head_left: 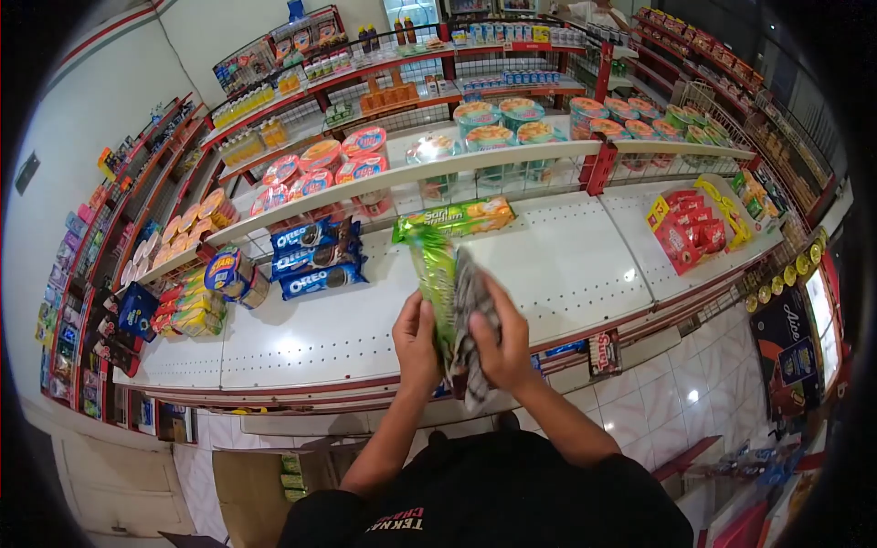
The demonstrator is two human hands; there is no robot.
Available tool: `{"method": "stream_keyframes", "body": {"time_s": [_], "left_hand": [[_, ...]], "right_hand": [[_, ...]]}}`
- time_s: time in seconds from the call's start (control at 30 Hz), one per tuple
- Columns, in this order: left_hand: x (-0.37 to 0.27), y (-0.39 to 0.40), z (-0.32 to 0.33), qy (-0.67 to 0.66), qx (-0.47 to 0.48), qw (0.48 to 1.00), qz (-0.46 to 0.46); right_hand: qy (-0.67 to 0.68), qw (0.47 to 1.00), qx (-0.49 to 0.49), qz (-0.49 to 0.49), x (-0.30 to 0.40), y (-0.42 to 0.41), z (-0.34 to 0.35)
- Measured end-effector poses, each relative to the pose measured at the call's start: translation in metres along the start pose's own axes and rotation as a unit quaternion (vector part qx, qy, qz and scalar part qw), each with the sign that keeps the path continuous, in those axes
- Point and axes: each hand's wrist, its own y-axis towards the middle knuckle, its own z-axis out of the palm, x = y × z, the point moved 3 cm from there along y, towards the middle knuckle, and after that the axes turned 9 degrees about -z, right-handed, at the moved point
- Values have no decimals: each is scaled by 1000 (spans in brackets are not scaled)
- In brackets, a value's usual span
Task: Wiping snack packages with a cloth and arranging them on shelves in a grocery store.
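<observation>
My left hand [418,342] grips a long green biscuit packet [436,288], which stands tilted in front of my chest. Against the packet's right side, my right hand [501,339] holds a grey patterned cloth [471,322]. Just behind the packet's upper end, a green and yellow Sari Gandum biscuit packet [462,215] lies on the white perforated shelf [569,260]. To the left on that shelf are several blue Oreo packets [320,257] in a stack.
Round tins [234,274] and yellow-red packets [192,308] stand at the shelf's left end. A red display box [688,229] sits at the right. Cup noodles [490,137] line the far side behind the white rail [411,171]. An open cardboard box [250,490] lies on the floor at lower left.
</observation>
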Motion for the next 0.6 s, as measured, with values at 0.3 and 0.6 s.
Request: {"method": "stream_keyframes", "body": {"time_s": [0.3,0.6], "left_hand": [[32,14,34,71,73,995,-20],[41,13,77,-82,35,994,-69]], "right_hand": [[-74,995,26,-58,-17,-16,-64],[-20,998,46,-35,-24,5,-86]]}}
